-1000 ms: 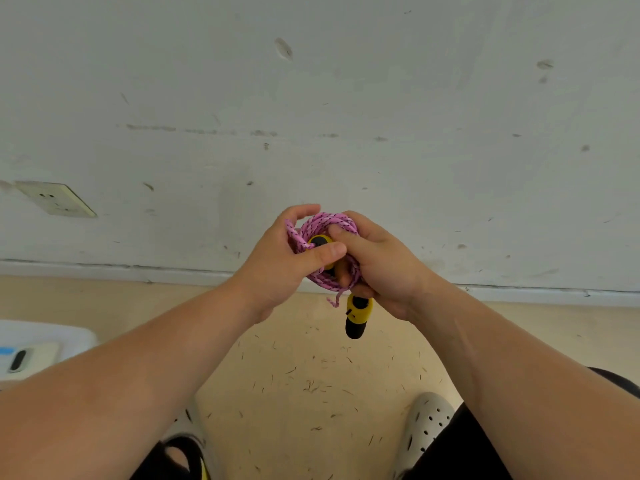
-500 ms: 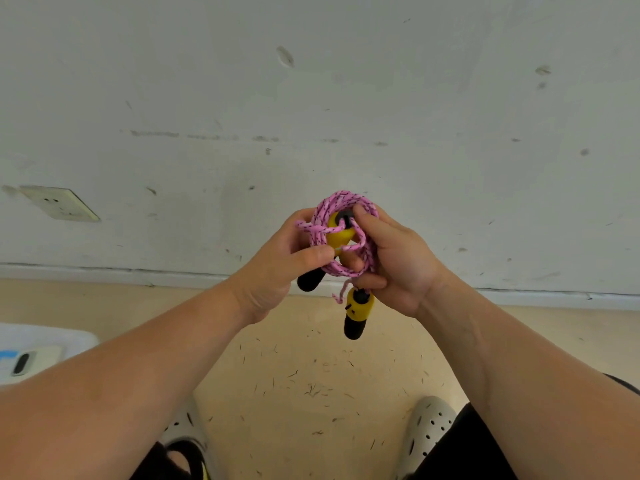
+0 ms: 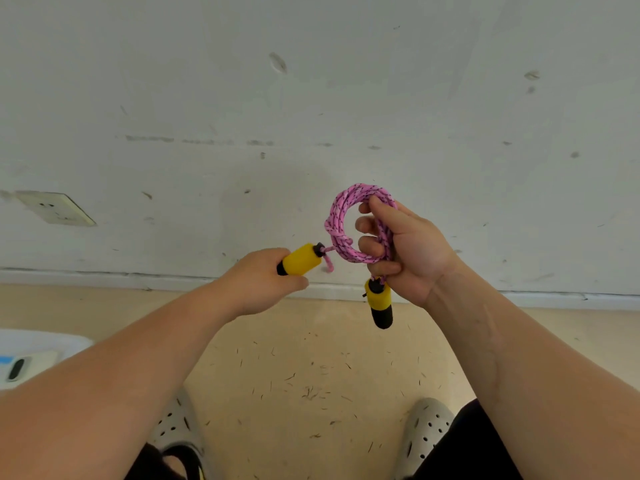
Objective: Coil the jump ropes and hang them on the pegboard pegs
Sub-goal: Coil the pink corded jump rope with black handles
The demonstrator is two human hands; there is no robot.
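Item: pink jump rope [image 3: 336,216], braided and flecked with black, one piece, wound into a small coil of several turns and held in the air before a scuffed white wall [image 3: 311,98].

Right hand [image 3: 412,247]: fingers [image 3: 365,225] curled through the ring and thumb closed over the far strands. The grip looks meant to keep the turns stacked so they cannot spring apart.

Left hand [image 3: 259,282]: fist closed round one yellow foam handle [image 3: 300,259], which points up and right toward the coil. A short run of rope [image 3: 327,260] leads from it to a wrap that crosses the turns on the coil's left side. The outward hold reads as a pull to cinch that wrap (a judgement; how tight it sits is not visible).

Second handle [image 3: 380,303]: yellow with a black end, hanging free just below the right hand, out of the way of the tying.

Status: coiling is near complete and hanging is not yet begun. No pegboard is in view.

Also present: wall socket [image 3: 55,207] at far left and grey perforated clogs [image 3: 429,431] on a tan floor [image 3: 311,358]
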